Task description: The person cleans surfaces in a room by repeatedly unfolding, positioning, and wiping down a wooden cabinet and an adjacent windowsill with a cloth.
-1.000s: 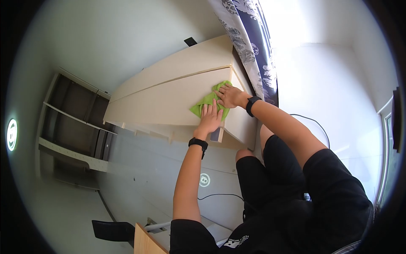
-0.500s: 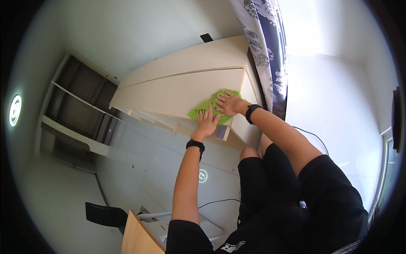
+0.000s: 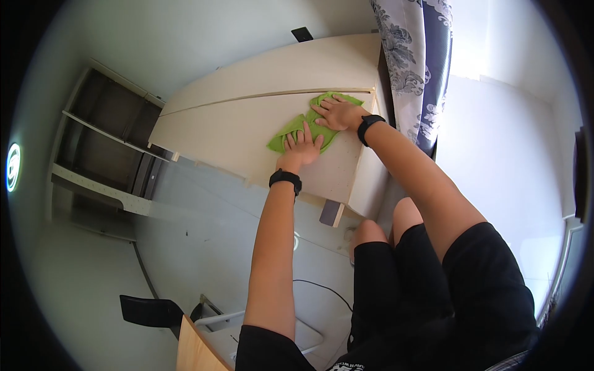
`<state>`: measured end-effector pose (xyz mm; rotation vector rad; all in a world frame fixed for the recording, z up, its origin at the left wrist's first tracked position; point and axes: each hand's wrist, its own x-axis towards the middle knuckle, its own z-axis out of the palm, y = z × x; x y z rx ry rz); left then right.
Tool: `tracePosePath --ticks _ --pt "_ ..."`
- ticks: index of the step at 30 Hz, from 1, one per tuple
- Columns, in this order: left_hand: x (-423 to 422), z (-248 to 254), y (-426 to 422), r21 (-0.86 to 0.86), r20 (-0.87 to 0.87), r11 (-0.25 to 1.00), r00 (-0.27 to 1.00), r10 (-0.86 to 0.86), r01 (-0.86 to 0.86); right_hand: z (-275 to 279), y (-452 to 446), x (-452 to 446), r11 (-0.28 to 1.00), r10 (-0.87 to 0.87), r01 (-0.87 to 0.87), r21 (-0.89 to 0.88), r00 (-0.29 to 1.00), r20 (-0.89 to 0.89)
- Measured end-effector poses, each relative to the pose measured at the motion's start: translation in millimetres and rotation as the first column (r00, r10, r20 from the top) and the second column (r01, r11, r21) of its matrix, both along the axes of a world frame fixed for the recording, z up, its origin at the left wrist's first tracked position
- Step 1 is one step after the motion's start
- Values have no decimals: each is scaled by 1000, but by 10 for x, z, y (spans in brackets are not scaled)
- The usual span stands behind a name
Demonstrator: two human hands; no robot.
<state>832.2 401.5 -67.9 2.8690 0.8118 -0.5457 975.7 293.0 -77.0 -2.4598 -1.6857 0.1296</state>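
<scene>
Two hands pressed a green cloth [image 3: 328,137] onto a pale panel [image 3: 235,120].
The left hand [image 3: 299,152] and right hand [image 3: 340,115] lay flat and slightly apart, fingers spread, on the crumpled cloth near the panel's end by a patterned curtain [image 3: 405,62]; a long seam (thin and dark) ran across the pale surface, a dark-backed shelving unit [image 3: 65,117] stood beyond its far end, and a black chair back [image 3: 148,311] showed below, above the grey floor [image 3: 216,210].
</scene>
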Motion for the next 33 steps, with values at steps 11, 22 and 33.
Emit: tracePosePath --ticks 11,22,33 --pt "310 45 -26 54 127 998 992 10 -17 -103 174 247 994 -100 97 58 994 49" --pt "-632 -53 -287 43 293 979 935 -201 197 60 -433 -526 991 82 -72 -112 992 93" --pt "-1388 -157 -31 25 389 994 917 85 -102 355 -465 -897 952 85 -95 -289 995 -46"
